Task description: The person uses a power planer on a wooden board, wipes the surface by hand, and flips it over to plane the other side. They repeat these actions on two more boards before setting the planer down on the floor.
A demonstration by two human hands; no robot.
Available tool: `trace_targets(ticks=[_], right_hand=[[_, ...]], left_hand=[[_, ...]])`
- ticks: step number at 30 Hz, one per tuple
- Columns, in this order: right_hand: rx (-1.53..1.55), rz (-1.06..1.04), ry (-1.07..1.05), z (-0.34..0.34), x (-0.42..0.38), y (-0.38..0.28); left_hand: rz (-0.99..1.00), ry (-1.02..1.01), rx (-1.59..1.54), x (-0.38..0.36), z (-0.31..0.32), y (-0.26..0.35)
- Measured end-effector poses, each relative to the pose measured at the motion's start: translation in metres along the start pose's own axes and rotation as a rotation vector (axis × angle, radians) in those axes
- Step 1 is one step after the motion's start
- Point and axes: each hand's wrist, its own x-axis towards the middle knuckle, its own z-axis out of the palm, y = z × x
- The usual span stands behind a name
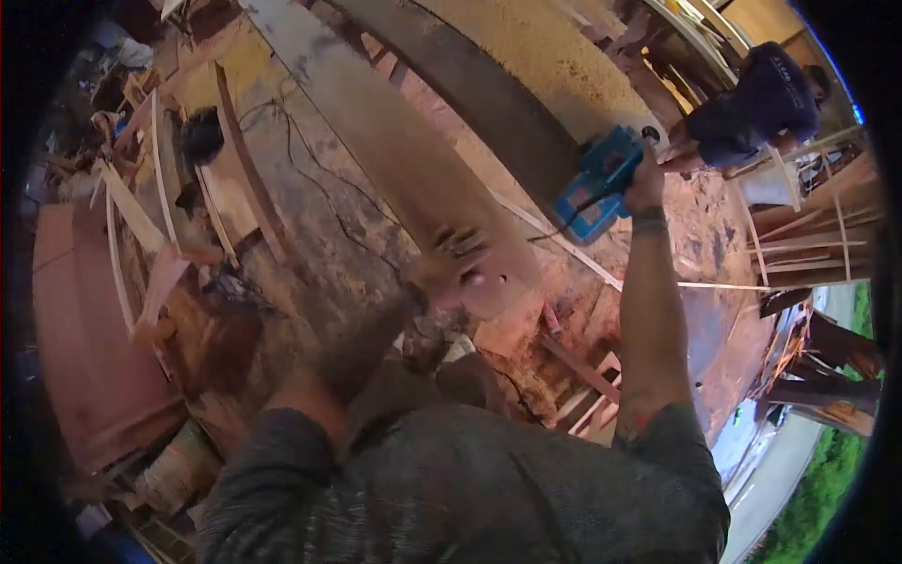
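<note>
Blue and chunky, the tool is near the long board, the right hand wrapping its fingers round it. The left hand blurs at the board's end; I can't tell its grip. The cord could snag, catching the board's edge.

Dusty floor: dark cord well left of right hand; red item, wood strip nearer body than hand.
</note>
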Motion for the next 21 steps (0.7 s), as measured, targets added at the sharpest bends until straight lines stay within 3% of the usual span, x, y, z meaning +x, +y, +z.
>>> trace_targets(ticks=[1, 4, 5, 6, 7, 8, 9, 11, 13, 16, 19, 21], right_hand=[[0.008, 0.02, 0.009, -0.002, -0.003, 0.002], [0.012, 0.026, 0.085, 0.009, -0.025, -0.003], [-0.284, -0.338, -0.017, -0.006, -0.036, 0.002], [-0.343, -0.322, -0.104, -0.021, -0.055, -0.002], [-0.402, -0.311, -0.191, -0.037, -0.076, -0.007], [-0.239, 0.093, -0.236, -0.049, -0.109, -0.022], [-0.377, 0.079, -0.19, -0.056, -0.141, -0.027], [-0.916, -0.151, -0.335, -0.109, -0.179, -0.025], [-1.015, -0.044, -0.403, -0.12, -0.238, -0.038], [-0.911, 0.344, -0.437, -0.117, -0.301, -0.045], [-0.843, 0.253, -0.738, -0.143, -0.325, -0.018], [-1.101, 0.015, -0.861, -0.155, -0.338, 0.011]], left_hand=[[0.045, -0.066, -0.03, -0.015, 0.011, -0.008], [-0.409, 0.471, -0.431, -0.039, -0.029, 0.032], [-0.701, 0.257, -0.471, -0.056, -0.024, 0.021], [-0.991, 0.035, -0.509, -0.081, -0.008, 0.005], [-1.158, 0.037, -0.724, -0.095, 0.01, 0.004], [-1.339, 0.062, -0.916, -0.108, 0.027, 0.003], [-1.346, 0.334, -1.268, -0.11, 0.042, 0.003], [-1.283, 0.612, -1.747, -0.092, 0.039, 0.008], [-1.228, 0.586, -2.033, -0.054, 0.003, 0.021], [-0.986, 0.563, -2.229, -0.05, 0.031, -0.001], [-1.216, 0.67, -2.131, -0.041, 0.009, 0.015], [-1.182, 0.567, -2.107, -0.076, 0.047, -0.005]])
